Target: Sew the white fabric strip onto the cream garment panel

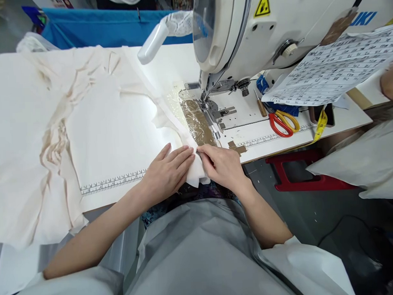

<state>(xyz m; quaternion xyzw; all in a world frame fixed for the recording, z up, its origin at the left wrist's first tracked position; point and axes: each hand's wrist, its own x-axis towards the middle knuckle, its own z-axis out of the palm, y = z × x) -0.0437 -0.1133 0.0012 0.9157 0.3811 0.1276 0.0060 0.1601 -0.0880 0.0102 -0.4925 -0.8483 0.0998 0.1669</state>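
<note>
A long piece of pale cream fabric [169,118] runs from the back of the white table down to its front edge, in front of the sewing machine [225,39]. My left hand [171,167] lies on the strip, fingers stretched out and pointing at its edge. Right beside it, my right hand [221,164] pinches the fabric's edge between thumb and curled fingers. The strip's end hangs a little over the table edge below both hands. The presser foot [204,100] stands just beyond my hands, with the fabric to its left.
More cream fabric [57,148] lies bunched at the left. Red-handled scissors [279,125], yellow-handled scissors [288,118], an awl [261,105] and a yellow measuring tape [321,125] lie at the right. A printed sheet [338,67] hangs over them. A red stool [281,174] and another person's sleeve [361,154] are farther right.
</note>
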